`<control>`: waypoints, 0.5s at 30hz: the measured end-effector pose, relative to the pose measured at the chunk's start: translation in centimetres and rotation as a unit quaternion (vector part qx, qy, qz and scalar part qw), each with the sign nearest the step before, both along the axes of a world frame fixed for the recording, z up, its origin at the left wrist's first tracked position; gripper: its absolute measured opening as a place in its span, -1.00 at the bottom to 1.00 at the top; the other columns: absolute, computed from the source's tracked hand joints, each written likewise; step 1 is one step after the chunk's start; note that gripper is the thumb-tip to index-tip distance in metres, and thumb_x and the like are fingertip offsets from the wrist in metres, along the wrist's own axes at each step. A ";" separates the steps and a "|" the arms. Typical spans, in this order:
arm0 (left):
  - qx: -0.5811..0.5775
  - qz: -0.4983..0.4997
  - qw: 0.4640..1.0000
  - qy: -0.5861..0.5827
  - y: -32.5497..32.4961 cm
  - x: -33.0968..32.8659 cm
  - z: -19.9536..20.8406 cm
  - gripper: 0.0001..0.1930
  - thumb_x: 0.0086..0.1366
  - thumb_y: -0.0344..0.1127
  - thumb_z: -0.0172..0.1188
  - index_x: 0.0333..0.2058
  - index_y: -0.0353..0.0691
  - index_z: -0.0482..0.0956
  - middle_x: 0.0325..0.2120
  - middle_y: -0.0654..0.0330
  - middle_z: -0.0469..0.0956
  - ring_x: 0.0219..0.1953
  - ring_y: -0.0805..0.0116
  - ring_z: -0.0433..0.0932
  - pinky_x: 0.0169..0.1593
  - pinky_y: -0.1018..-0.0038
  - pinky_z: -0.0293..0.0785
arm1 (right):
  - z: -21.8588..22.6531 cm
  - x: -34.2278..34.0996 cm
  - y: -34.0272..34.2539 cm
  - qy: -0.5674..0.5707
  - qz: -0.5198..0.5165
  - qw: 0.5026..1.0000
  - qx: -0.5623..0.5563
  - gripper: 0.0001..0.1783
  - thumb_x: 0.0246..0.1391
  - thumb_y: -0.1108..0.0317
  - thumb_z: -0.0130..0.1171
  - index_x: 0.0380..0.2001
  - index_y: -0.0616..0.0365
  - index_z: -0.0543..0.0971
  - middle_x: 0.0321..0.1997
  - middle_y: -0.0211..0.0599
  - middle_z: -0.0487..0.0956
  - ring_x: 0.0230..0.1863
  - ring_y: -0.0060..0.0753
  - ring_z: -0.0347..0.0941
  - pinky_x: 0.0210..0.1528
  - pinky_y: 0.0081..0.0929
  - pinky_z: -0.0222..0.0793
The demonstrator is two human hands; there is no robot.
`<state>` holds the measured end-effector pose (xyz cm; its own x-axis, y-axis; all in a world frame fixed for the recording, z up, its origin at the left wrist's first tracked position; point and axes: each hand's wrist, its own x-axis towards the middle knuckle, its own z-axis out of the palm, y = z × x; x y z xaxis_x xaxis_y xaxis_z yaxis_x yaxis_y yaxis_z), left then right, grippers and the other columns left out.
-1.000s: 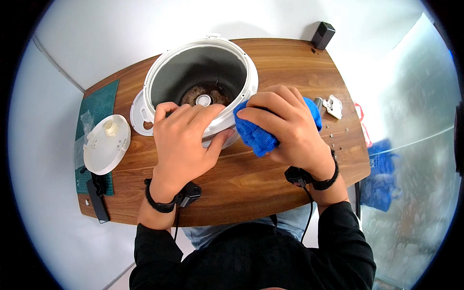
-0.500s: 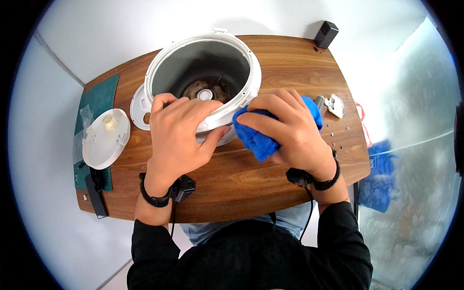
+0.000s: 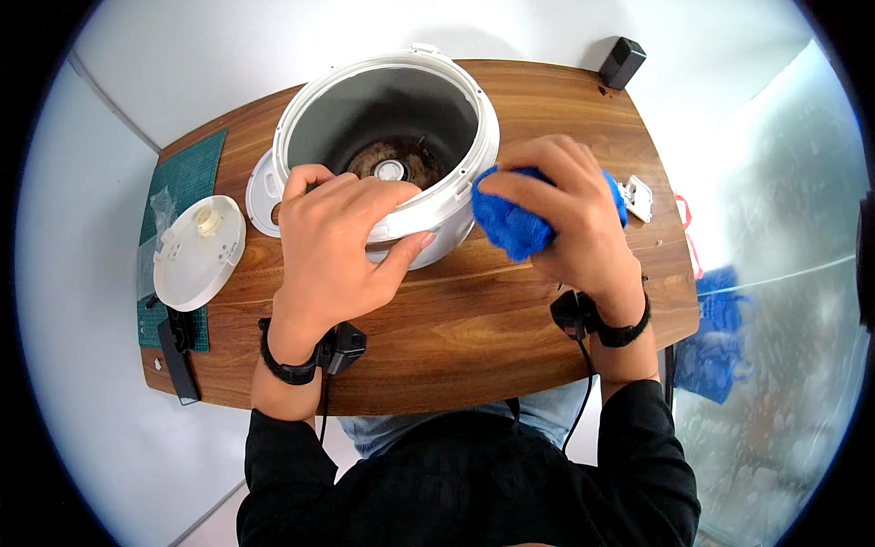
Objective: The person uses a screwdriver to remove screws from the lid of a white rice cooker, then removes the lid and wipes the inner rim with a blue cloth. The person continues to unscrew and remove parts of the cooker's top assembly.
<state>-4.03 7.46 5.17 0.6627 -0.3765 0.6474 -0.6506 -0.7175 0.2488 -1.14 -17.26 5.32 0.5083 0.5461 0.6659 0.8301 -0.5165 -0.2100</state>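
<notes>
A white rice cooker body [image 3: 447, 239] stands on the wooden table without its lid. Inside its grey wall, a heating plate [image 3: 367, 162] shows brown stains around a round white centre. My left hand [image 3: 330, 242] grips the cooker's near rim, fingers over the edge and thumb against the outside. To the right of the cooker, my right hand [image 3: 583, 214] is closed around a bunched blue cloth [image 3: 512, 223]. The cloth is close to the cooker's right side; whether it touches is hard to tell. My palm and fingers hide part of it.
At the left, a white oval lid [image 3: 187, 273] lies partly on a green cutting mat [image 3: 196, 164], above a black bar-shaped piece [image 3: 177, 360]. A flat white part [image 3: 261, 196] sits beside the cooker. Farther right are a small white plastic part [image 3: 641, 199] and a black box [image 3: 622, 62].
My right hand has moved right and slightly away from me with the cloth, off the cooker's near right side. My left hand keeps its grip on the rim.
</notes>
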 end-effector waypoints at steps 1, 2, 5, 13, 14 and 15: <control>0.000 0.001 1.000 -0.001 0.0 0.0 0.0 -0.66 -0.12 -0.29 0.50 -0.31 -0.16 0.66 -0.47 0.21 0.65 -0.45 0.23 0.55 -0.15 0.32 0.24 | -0.2 0.3 -0.2 -0.017 -0.016 1.000 -0.010 -0.49 -0.45 0.49 0.36 -0.22 0.05 0.64 -0.16 -0.30 0.54 -0.08 -0.14 0.47 -0.01 -0.21 0.35; -0.001 0.000 1.000 -0.002 0.0 0.0 -0.1 -0.66 -0.13 -0.29 0.50 -0.31 -0.16 0.66 -0.48 0.21 0.65 -0.45 0.23 0.55 -0.15 0.32 0.24 | -0.2 0.2 -0.1 -0.018 -0.014 1.000 -0.014 -0.49 -0.45 0.49 0.36 -0.22 0.05 0.64 -0.16 -0.30 0.54 -0.09 -0.14 0.47 -0.01 -0.21 0.35; -0.003 0.001 1.000 -0.002 -0.1 0.0 -0.1 -0.67 -0.12 -0.31 0.49 -0.31 -0.15 0.66 -0.49 0.21 0.64 -0.46 0.24 0.54 -0.16 0.33 0.23 | -0.1 -0.6 0.2 -0.022 -0.013 0.999 -0.039 -0.37 -0.51 0.41 0.49 -0.14 -0.06 0.67 -0.08 -0.31 0.58 -0.08 -0.15 0.50 -0.04 -0.20 0.38; -0.005 -0.001 1.000 -0.004 -0.1 0.0 -0.1 -0.68 -0.12 -0.33 0.49 -0.31 -0.14 0.66 -0.47 0.21 0.66 -0.46 0.24 0.56 -0.16 0.33 0.24 | -0.4 -0.9 0.9 0.008 0.013 1.000 0.003 -0.43 -0.51 0.53 0.35 -0.21 0.07 0.61 -0.15 -0.27 0.55 -0.10 -0.12 0.46 -0.03 -0.20 0.33; -0.005 -0.003 1.000 -0.004 -0.1 0.0 -0.1 -0.68 -0.12 -0.33 0.49 -0.31 -0.14 0.66 -0.47 0.20 0.66 -0.45 0.24 0.56 -0.16 0.33 0.24 | -0.5 -0.5 0.6 0.004 -0.001 1.000 0.002 -0.43 -0.51 0.53 0.35 -0.21 0.07 0.61 -0.15 -0.27 0.56 -0.10 -0.12 0.46 -0.04 -0.20 0.33; -0.006 -0.004 1.000 -0.005 -0.1 0.0 -0.1 -0.68 -0.12 -0.33 0.49 -0.31 -0.15 0.66 -0.47 0.20 0.66 -0.45 0.24 0.56 -0.16 0.32 0.24 | -0.5 -0.4 0.4 0.000 -0.015 1.000 0.000 -0.43 -0.51 0.54 0.34 -0.20 0.06 0.61 -0.14 -0.27 0.56 -0.10 -0.12 0.46 -0.04 -0.20 0.33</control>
